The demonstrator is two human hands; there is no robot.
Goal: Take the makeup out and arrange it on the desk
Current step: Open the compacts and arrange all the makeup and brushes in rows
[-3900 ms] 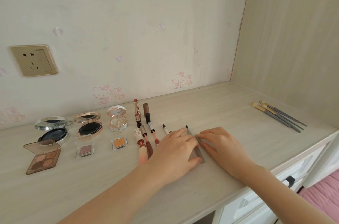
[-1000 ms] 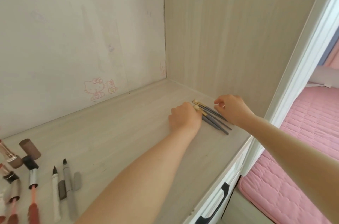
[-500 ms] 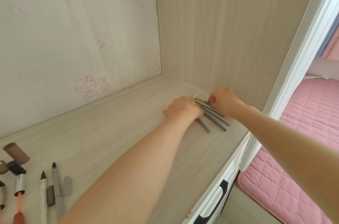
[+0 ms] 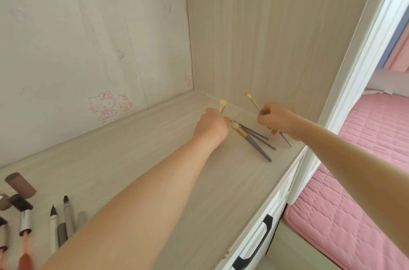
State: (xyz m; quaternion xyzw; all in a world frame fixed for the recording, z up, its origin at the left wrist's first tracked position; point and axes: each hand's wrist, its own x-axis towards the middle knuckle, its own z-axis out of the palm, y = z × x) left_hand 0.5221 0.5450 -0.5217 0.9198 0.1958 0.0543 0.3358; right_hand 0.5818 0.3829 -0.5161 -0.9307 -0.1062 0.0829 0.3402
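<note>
At the far right corner of the desk (image 4: pixel 137 159), beside the wooden side panel (image 4: pixel 265 37): gathering the makeup brushes for arranging, by the look of it. Gripped in the left hand (image 4: pixel 212 127), fingers curled round the handle: one brush (image 4: pixel 222 106), cream head poking up above the fist. Pinched in the right hand (image 4: pixel 277 120): a second brush (image 4: pixel 255 103), slim, held tilted with its head up toward the panel. Lying flat between the two hands, fanned out with heads close together: what looks like three more brushes (image 4: pixel 254 143), one thick and two thin. Makes five in all. Calls next, probably, for carrying the held pair leftward to the row at the lower left and laying them parallel without nudging anything. Counted there, partly cropped: two dark-tipped pens (image 4: pixel 53 221), one grey cap (image 4: pixel 82 218), one brown cap (image 4: pixel 21 183), one lip wand (image 4: pixel 25 223).
</note>
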